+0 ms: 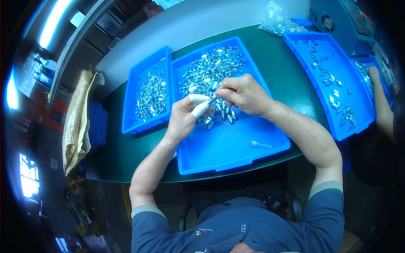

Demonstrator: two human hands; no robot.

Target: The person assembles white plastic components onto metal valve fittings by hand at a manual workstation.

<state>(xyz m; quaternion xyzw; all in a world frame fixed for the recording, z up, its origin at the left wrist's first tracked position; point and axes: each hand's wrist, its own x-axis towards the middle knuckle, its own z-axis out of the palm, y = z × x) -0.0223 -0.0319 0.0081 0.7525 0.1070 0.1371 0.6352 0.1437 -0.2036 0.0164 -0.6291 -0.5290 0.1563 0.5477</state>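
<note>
The left forearm [154, 166] and right forearm [299, 128] converge, elbows bent outward. The left hand [185, 113] pinches with white-covered thumb [200, 109] and index finger [198, 98]; the right hand [246, 95], fingers curled, pinches just beside it.

I'm not seeing anything readable tbh, tiny blurry lettering [206, 230] is just sitting beside a red-and-yellow emblem [199, 232] on the chest of the dark blue shirt [261, 223].

The dark-green, smooth-topped desk [274, 57] carries a large blue rectangular plastic tray [211, 152] between a smaller blue plastic tray [130, 121] and a long blue plastic tray [360, 111].
</note>
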